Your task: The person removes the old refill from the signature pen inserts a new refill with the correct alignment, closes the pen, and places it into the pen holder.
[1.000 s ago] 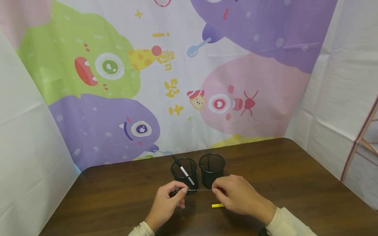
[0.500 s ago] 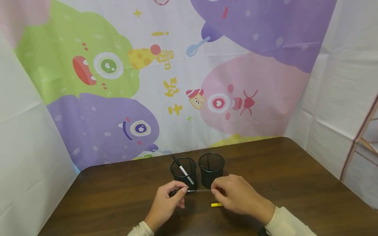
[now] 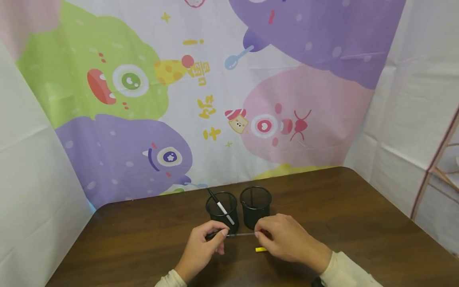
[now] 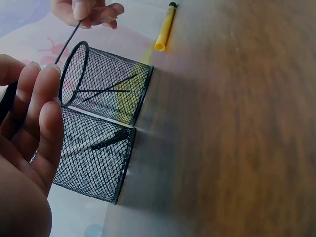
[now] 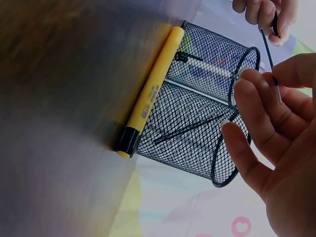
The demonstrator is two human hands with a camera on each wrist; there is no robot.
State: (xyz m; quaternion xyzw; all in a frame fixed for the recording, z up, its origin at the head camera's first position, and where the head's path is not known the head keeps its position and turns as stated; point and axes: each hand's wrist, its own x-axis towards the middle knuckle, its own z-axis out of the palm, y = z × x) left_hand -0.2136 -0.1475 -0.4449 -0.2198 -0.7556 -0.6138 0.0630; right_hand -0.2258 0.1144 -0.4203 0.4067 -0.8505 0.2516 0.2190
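Observation:
In the head view my left hand (image 3: 202,244) pinches a black pen-like piece (image 3: 212,234) between thumb and fingers. Across from it, my right hand (image 3: 290,239) pinches a thin dark rod (image 3: 241,234), like a pen refill, by its far end. The rod spans the gap between the hands and meets the black piece at the left fingertips. Close to the right thumb and fingers, the right wrist view shows a pale tip (image 5: 278,94) on the rod. Both hands are raised in front of two black mesh pen cups.
A white marker with a black end (image 3: 223,208) leans in the left cup (image 3: 237,204). Thin dark sticks show inside the right cup (image 3: 255,218). A yellow marker (image 5: 155,86) with a black cap lies on the brown table (image 3: 143,231), partly under my right hand. A cartoon-print cloth (image 3: 215,159) hangs behind.
The thin rod sits slightly lower than a second ago. Both hands keep their grip and have hardly moved; the head view has shifted a little.

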